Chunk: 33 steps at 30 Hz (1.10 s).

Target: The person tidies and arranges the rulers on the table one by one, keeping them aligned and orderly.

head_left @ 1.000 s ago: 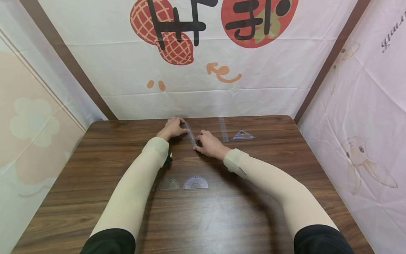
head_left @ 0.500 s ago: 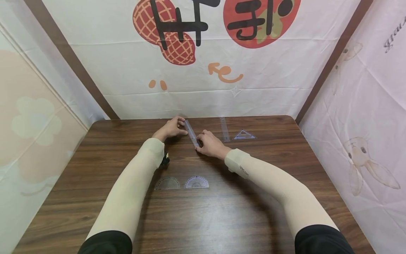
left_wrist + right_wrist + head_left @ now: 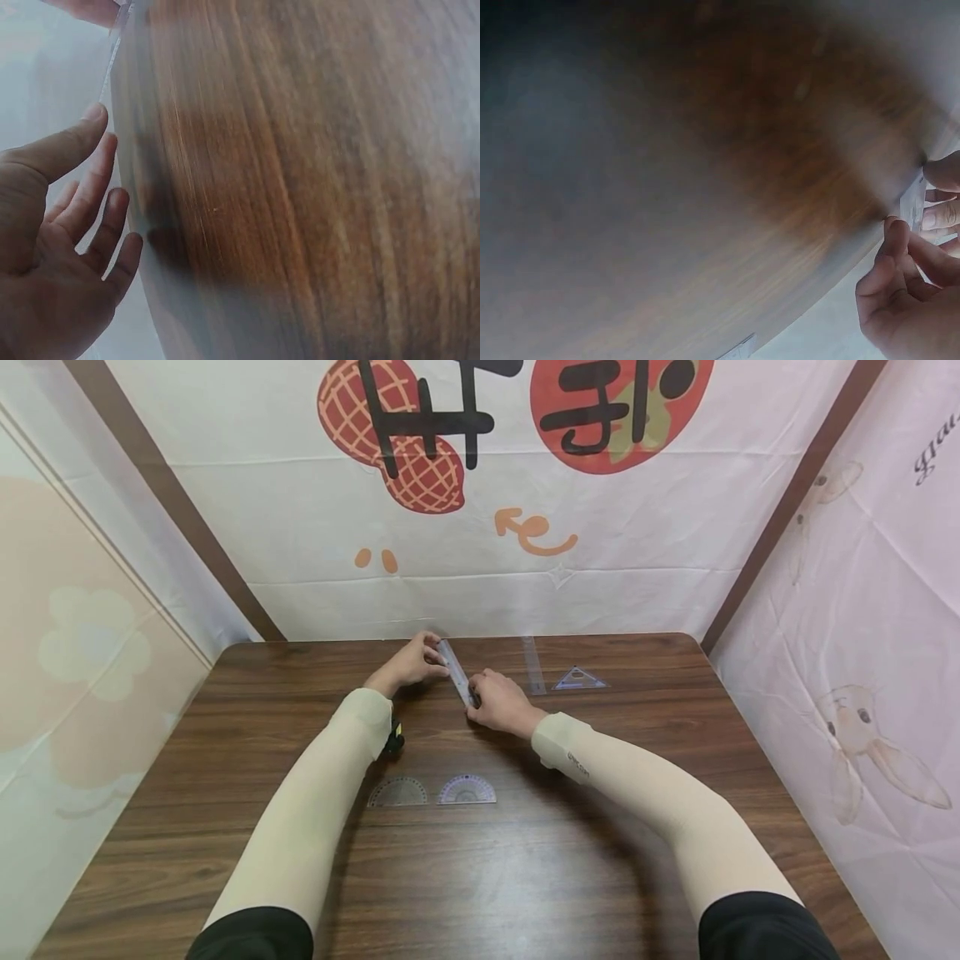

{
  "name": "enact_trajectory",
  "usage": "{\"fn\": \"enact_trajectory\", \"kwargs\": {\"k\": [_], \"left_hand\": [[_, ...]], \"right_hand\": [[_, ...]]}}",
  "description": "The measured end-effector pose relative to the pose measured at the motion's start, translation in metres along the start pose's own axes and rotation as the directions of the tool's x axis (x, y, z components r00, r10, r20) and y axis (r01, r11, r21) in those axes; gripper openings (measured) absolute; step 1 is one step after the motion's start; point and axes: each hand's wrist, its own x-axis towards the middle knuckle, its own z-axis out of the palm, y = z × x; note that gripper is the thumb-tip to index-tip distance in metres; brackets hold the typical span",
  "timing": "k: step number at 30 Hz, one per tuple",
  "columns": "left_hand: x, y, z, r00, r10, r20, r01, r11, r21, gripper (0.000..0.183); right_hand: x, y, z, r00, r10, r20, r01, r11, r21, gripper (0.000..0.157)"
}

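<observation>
Clear ruler (image 3: 453, 665): between the two hands, near the table's far edge, slanting from far left to near right.
Right hand (image 3: 501, 700): pinches the ruler's near end.
Left hand (image 3: 412, 662): fingers loosely spread, thumb against the ruler's left side.
Second ruler (image 3: 533, 667): right of the right hand, reaching the far edge.
Set square (image 3: 579, 682): just right of it.
Protractors (image 3: 467, 790): two, side by side, nearer on the table (image 3: 540, 860).
</observation>
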Motion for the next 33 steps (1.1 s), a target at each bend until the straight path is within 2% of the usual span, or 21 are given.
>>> {"fn": "enact_trajectory", "kwargs": {"k": [7, 13, 16, 23, 27, 33], "left_hand": [[-0.002, 0.003, 0.001, 1.0, 0.005, -0.018, -0.006, 1.0, -0.027, 0.07], [-0.003, 0.007, 0.002, 0.998, 0.035, -0.042, -0.038, 0.997, -0.068, 0.07], [-0.002, 0.007, 0.003, 0.997, 0.052, -0.058, -0.057, 0.995, -0.076, 0.071], [-0.003, 0.011, 0.008, 0.995, 0.072, -0.063, -0.077, 0.994, -0.074, 0.074], [-0.004, 0.013, 0.011, 0.996, 0.071, -0.061, -0.075, 0.995, -0.062, 0.074], [-0.005, 0.016, 0.014, 0.998, 0.053, -0.046, -0.057, 0.995, -0.086, 0.074]], "right_hand": [[-0.003, 0.001, -0.001, 1.0, 0.016, -0.02, -0.016, 1.0, 0.015, 0.04], [-0.004, 0.004, -0.006, 0.998, -0.005, -0.056, 0.007, 0.999, 0.035, 0.033], [-0.004, 0.007, -0.006, 0.999, -0.009, -0.053, 0.013, 0.998, 0.065, 0.036], [-0.01, 0.012, -0.008, 1.0, 0.017, 0.0, -0.017, 0.973, 0.229, 0.052], [-0.012, 0.016, -0.011, 1.0, 0.022, 0.016, -0.025, 0.969, 0.247, 0.059], [-0.019, 0.019, -0.016, 1.0, 0.012, 0.02, -0.017, 0.969, 0.247, 0.059]]}}
